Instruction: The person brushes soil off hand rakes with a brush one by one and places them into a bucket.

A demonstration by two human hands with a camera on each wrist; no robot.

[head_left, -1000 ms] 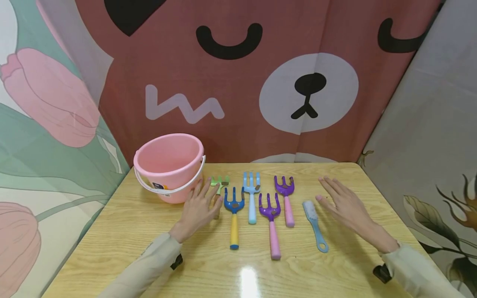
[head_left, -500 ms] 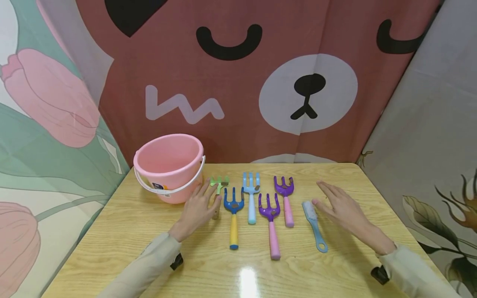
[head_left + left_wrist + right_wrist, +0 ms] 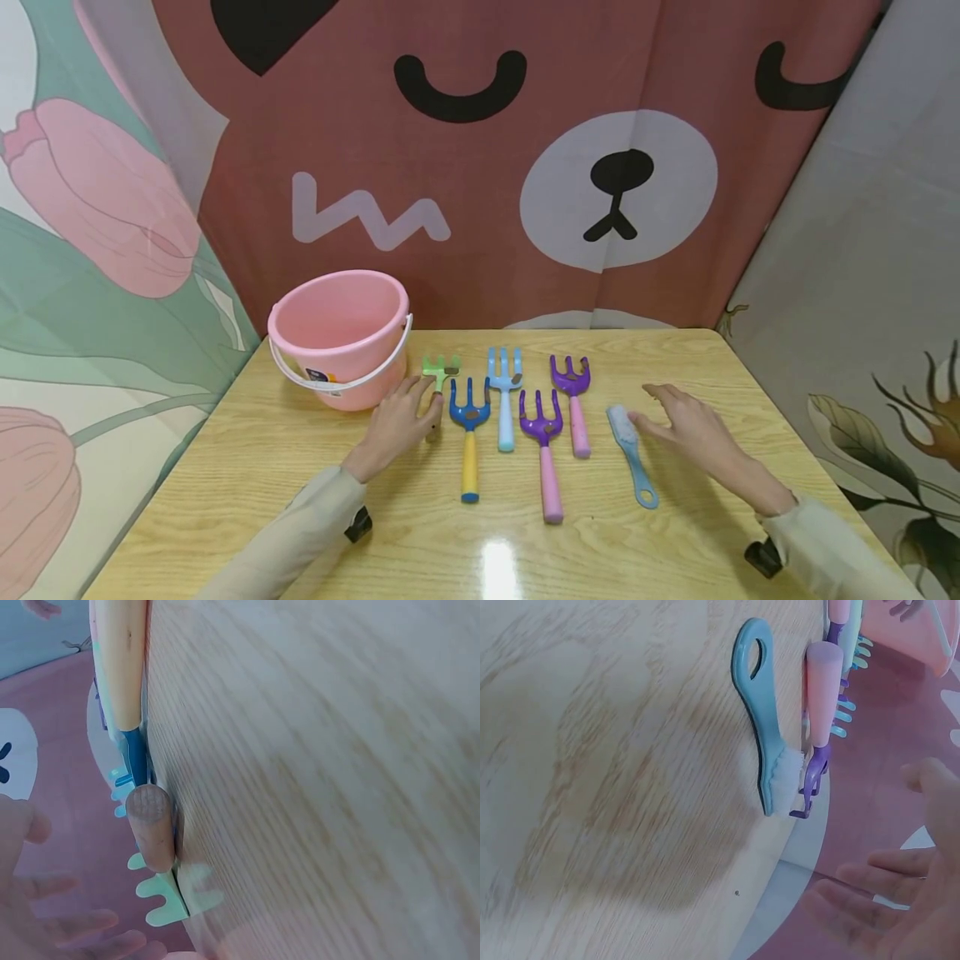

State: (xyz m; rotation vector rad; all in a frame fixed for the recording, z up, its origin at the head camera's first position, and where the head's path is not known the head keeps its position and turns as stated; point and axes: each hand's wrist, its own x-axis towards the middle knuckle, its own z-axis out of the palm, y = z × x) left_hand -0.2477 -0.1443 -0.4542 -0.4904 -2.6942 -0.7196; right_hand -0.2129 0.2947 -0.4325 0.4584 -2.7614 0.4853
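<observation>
My left hand (image 3: 396, 423) hovers by a small green rake (image 3: 437, 375), partly covering its wooden handle (image 3: 154, 840). In the left wrist view the fingers are spread and apart from it. My right hand (image 3: 697, 429) is held above the table just right of a blue brush (image 3: 633, 458) with white bristles (image 3: 786, 780). Its fingers are bent loosely, with nothing between them. Between the hands lie a blue rake with a yellow handle (image 3: 470, 462), a light blue rake (image 3: 506, 417), and two purple rakes (image 3: 542, 427) (image 3: 572, 382) with pink handles.
A pink bucket (image 3: 337, 333) with a white handle stands at the back left of the wooden table (image 3: 420, 550), close to my left hand. A printed bear curtain (image 3: 480, 167) hangs behind the table, with patterned cloth on both sides.
Both hands have lowered slightly. The left fingers have drawn back from beside the bucket, and the right hand has come closer to the brush with its fingers bending more. The tools have not moved.
</observation>
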